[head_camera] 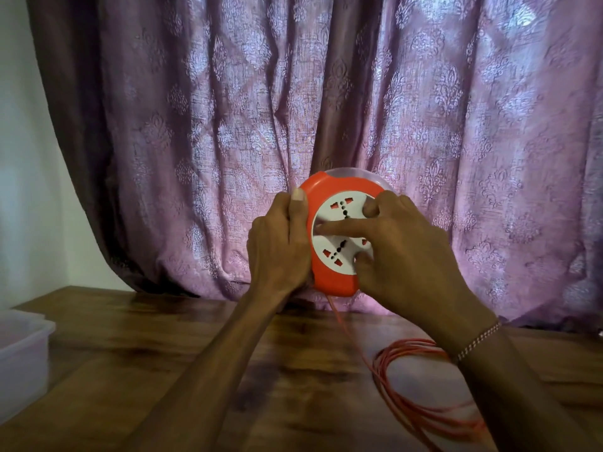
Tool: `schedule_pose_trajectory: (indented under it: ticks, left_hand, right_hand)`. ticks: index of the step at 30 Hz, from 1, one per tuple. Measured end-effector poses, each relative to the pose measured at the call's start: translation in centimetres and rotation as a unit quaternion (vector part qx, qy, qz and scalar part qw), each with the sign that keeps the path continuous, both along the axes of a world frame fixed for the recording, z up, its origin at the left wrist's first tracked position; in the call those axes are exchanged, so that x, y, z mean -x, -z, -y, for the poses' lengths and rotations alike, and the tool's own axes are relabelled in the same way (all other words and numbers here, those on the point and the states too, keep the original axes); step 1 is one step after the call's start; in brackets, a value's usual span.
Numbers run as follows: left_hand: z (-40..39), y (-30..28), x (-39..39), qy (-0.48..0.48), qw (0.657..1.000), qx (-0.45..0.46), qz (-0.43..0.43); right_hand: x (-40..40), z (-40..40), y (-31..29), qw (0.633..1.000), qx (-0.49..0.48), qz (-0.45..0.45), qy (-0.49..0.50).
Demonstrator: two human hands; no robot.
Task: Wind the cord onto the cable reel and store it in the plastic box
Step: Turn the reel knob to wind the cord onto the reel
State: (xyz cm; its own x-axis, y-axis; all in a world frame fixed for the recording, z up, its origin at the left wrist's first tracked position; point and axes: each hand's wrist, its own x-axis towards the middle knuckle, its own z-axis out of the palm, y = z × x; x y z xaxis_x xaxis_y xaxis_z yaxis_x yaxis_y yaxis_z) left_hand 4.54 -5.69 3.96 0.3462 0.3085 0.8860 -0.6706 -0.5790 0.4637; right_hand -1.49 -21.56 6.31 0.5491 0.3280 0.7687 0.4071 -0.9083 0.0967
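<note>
Left hand (280, 246) clamped round rim of round orange-and-white plastic cable reel (339, 236), held mid-frame above table. Right hand (404, 252) fingers spread on its white socket face. Orange cord (421, 386) loose at lower right on brown wooden table (146, 347). Translucent plastic box (23, 357) at left edge. Mauve patterned curtain (326, 93) behind.

No legible text, brand, number or sign appears anywhere in the frame — not on the white socket face of the orange cable reel (339, 234), which carries only pin holes and red shutters, nor on its orange rim. The plastic box (23, 353) at the left edge shows no label, and the patterned curtain (326, 93) bears ornamental motifs only — no lettering.
</note>
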Motion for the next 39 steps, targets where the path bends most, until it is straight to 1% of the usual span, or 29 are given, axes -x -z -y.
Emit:
schedule_pose_trajectory:
  ticks: [3, 6, 9, 11, 13, 15, 17, 19, 21, 22, 24, 30, 32, 34, 37, 39]
  left_hand:
    - [0.1, 0.0, 0.0, -0.003, 1.000, -0.001, -0.004]
    - [-0.2, -0.1, -0.1, -0.006, 1.000, 0.014, -0.005]
    - [-0.2, -0.2, 0.0, -0.010, 1.000, 0.011, 0.000]
    - [-0.2, -0.2, 0.1, -0.009, 1.000, 0.007, -0.004]
    - [-0.2, -0.2, 0.0, -0.003, 1.000, 0.009, -0.008]
    - [-0.3, -0.2, 0.0, -0.006, 1.000, 0.008, -0.009]
    - [-0.5, -0.3, 0.1, -0.009, 1.000, 0.007, -0.007]
    - [-0.6, -0.3, 0.0, -0.006, 1.000, 0.008, -0.008]
    - [-0.7, -0.3, 0.0, -0.006, 1.000, 0.005, -0.008]
    - [-0.6, -0.3, 0.1, -0.008, 1.000, 0.003, -0.007]
    - [-0.5, -0.3, 0.2, -0.007, 1.000, 0.006, -0.009]
    - [-0.2, -0.2, 0.1, 0.006, 1.000, 0.008, -0.008]
    - [-0.2, -0.2, 0.2, -0.002, 1.000, 0.005, -0.004]
    - [-0.2, -0.3, 0.2, -0.007, 1.000, 0.006, -0.003]
    - [0.0, -0.4, 0.3, -0.008, 1.000, 0.003, -0.003]
    - [0.1, -0.4, 0.4, 0.002, 1.000, 0.000, -0.004]
  right_hand:
    - [-0.2, -0.1, 0.4, 0.998, -0.059, 0.033, -0.006]
    - [-1.2, -0.6, 0.6, 0.984, -0.158, 0.079, -0.020]
    - [-1.9, -0.9, 0.8, 0.974, -0.209, 0.083, -0.034]
    - [-1.9, -1.0, 0.9, 0.975, -0.209, 0.075, -0.029]
    - [-1.6, -0.8, 0.8, 0.976, -0.186, 0.108, -0.007]
    - [-1.2, -0.5, 0.4, 0.980, -0.151, 0.130, -0.021]
    - [-1.2, 0.1, 0.1, 0.988, -0.100, 0.098, -0.069]
    - [-1.3, 0.5, 0.0, 0.994, -0.032, 0.036, -0.096]
    - [-1.4, 0.5, 0.1, 0.996, 0.027, -0.014, -0.083]
    - [-1.4, 0.4, 0.2, 0.996, 0.039, -0.024, -0.073]
    - [-1.2, 0.2, 0.2, 0.997, 0.034, -0.025, -0.069]
    - [-1.0, 0.0, 0.1, 0.998, 0.014, 0.050, -0.031]
    - [-1.0, -0.1, 0.5, 0.997, -0.014, 0.068, -0.024]
    - [-1.0, -0.4, 0.8, 0.993, -0.062, 0.102, -0.006]
    - [-1.3, -1.2, 1.1, 0.973, -0.154, 0.159, 0.069]
    - [-1.4, -1.3, 1.1, 0.966, -0.165, 0.177, 0.095]
